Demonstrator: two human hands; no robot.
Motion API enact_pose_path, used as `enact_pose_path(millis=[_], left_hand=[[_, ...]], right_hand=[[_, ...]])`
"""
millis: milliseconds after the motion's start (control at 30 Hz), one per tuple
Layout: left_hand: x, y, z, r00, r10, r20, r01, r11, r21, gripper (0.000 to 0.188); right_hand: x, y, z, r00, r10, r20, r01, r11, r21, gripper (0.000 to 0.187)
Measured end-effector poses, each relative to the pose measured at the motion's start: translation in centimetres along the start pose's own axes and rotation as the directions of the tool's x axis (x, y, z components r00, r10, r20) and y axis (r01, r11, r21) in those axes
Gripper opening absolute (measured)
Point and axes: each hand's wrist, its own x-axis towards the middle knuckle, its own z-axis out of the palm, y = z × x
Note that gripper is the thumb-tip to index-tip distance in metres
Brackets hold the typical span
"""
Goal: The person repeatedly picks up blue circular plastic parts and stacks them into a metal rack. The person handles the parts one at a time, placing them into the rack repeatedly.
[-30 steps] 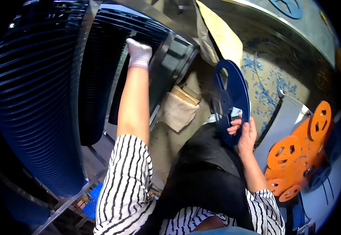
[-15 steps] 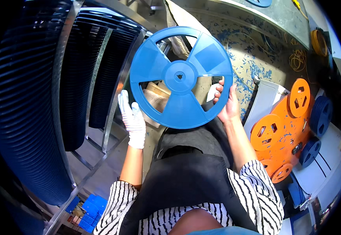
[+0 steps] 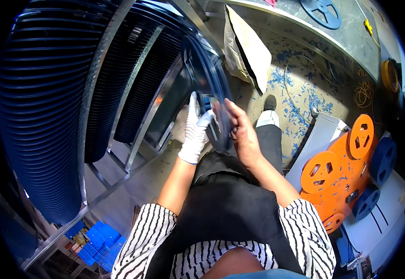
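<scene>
A large blue plastic reel [image 3: 224, 88], smeared by motion, stands nearly edge-on before me. My right hand [image 3: 244, 135], bare, holds it at its right side; some fingertips are blurred against it. Against the reel's lower left side is my left hand [image 3: 194, 137], in a white glove. Its fingers are stretched upward and the thumb is apart, overlapping the reel near its middle. Whether the glove presses on the reel or only lies beside it is hard to tell.
Rows of stacked dark blue reels [image 3: 49, 116] hang in a metal rack [image 3: 101, 69] at left. An orange fixture with round discs [image 3: 320, 172] stands at right. Another blue reel [image 3: 322, 13] lies on the far table [image 3: 351, 46]. Blue scraps [image 3: 311, 100] litter the floor; blue bins [image 3: 101, 239] sit lower left.
The reel has turned from facing me flat to nearly edge-on and shifted left. My right hand has moved left with it, and my gloved left hand has come inward against it.
</scene>
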Motion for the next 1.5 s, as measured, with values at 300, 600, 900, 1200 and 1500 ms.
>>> enact_pose_path(millis=[300, 600, 900, 1200, 1500], left_hand=[[0.8, 0.8, -3.8, 0.935, -0.123, 0.332, 0.342, 0.553, -0.759, 0.076], [2.0, 1.1, -4.7, 0.937, -0.036, 0.348, 0.321, 0.484, -0.814, 0.079], [6.9, 3.5, -6.6, 0.985, -0.164, -0.060, 0.101, 0.815, -0.570, 0.059], [17.2, 8.6, -3.9, 0.973, -0.140, -0.182, 0.010, 0.817, -0.576, 0.050], [21.0, 10.0, -6.1, 0.976, -0.032, -0.214, -0.072, 0.884, -0.463, 0.048]], right_hand=[[-2.3, 0.8, -6.6, 0.962, 0.085, -0.258, -0.129, 0.979, -0.158, 0.064], [-3.7, 1.5, -10.1, 0.857, 0.201, -0.475, -0.254, 0.966, -0.049, 0.058], [-2.9, 1.9, -11.5, 0.837, 0.250, -0.487, -0.307, 0.951, -0.041, 0.054], [-2.8, 2.9, -11.7, 0.821, 0.300, -0.486, -0.369, 0.928, -0.050, 0.054], [-3.4, 4.4, -11.1, 0.819, 0.317, -0.479, -0.386, 0.921, -0.051, 0.053]])
